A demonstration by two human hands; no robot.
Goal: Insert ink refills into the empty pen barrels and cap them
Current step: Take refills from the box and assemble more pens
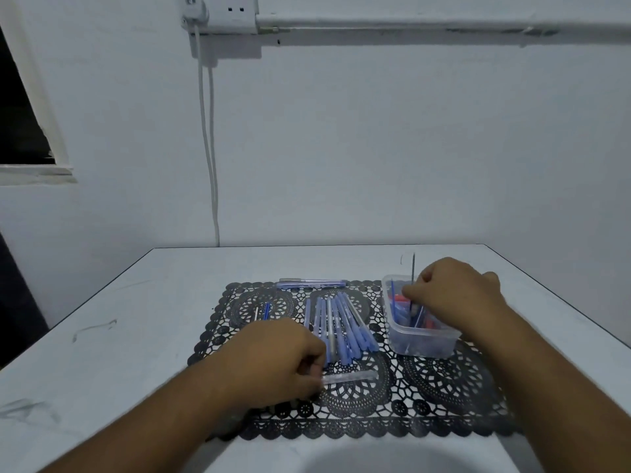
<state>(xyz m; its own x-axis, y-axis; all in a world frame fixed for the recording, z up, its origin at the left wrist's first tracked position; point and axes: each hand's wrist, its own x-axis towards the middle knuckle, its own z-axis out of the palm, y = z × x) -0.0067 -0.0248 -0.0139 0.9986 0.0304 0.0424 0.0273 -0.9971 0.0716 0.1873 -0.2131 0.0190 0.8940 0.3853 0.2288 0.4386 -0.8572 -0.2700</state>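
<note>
Progress is judged partial: capped pens (pixel 338 327) are laid together on the mat (pixel 444 387). A clear empty barrel (pixel 351 377) is gripped by the left hand (pixel 273 360), while a dark refill (pixel 413 271) is pinched by the right hand (pixel 450 291) above the plastic tub (pixel 420 339).

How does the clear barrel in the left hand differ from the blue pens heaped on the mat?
The clear barrel is see-through and looks empty; the blue pens are tinted blue. The barrel is gripped by the left hand and lies crosswise; the pens lie loose, pointing roughly away from the person. Both sit over the black lace mat.
</note>
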